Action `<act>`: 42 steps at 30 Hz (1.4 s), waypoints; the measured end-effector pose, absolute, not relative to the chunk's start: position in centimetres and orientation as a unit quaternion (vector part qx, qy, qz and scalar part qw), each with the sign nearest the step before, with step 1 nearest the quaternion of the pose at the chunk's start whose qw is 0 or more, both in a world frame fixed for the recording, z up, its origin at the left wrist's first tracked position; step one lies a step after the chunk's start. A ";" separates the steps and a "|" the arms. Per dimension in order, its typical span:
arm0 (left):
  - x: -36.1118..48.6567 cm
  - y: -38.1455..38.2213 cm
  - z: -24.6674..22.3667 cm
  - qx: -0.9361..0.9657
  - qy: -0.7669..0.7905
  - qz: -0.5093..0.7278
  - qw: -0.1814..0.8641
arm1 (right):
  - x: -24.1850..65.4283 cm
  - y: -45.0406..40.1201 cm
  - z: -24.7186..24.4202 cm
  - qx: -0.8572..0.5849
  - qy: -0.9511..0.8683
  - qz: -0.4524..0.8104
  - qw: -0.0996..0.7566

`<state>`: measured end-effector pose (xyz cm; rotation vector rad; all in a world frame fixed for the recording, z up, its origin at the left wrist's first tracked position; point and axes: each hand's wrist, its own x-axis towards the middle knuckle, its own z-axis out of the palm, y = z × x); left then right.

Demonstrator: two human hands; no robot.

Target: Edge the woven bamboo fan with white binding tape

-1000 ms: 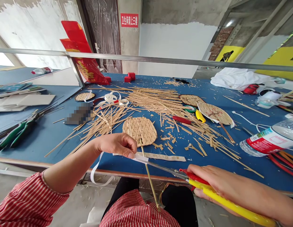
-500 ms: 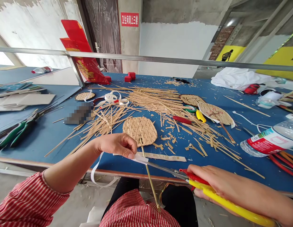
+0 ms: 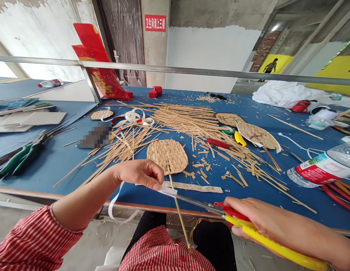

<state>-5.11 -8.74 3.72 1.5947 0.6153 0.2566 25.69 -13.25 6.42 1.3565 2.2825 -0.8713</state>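
Note:
Between the thumb and fingers of my left hand (image 3: 145,174) is the end of a white ribbon (image 3: 169,190), whose tail loops down past the table edge. My right hand (image 3: 256,214) grips scissors (image 3: 245,223) with red and yellow handles. Their blades point left and meet the ribbon close to my left fingertips. Just beyond my left hand lies a woven fan (image 3: 167,156) of flat strips, its thin stick handle (image 3: 179,214) running under the blades toward my lap. Behind the handle, a pale flat strip (image 3: 197,187) rests on the table.
Loose bamboo strips (image 3: 186,118) and cut scraps spread across the blue table (image 3: 276,150). Pliers (image 3: 19,160) lie at left, a water bottle (image 3: 324,165) at right. A painted fan (image 3: 258,135) sits farther back. A metal rail (image 3: 191,70) crosses behind.
Both hands, the ribbon and the scissors hold almost the same place. The hanging ribbon loop has shifted slightly. In the far background, a person has changed posture.

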 end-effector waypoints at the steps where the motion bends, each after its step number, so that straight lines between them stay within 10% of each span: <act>1: -5.1 -8.7 3.7 0.702 0.269 0.114 0.650 | 25.7 -13.2 6.4 0.479 0.803 -0.307 0.177; 42: -5.2 -8.8 3.5 0.696 0.264 0.120 0.657 | 25.9 -13.3 6.2 0.469 0.804 -0.326 0.164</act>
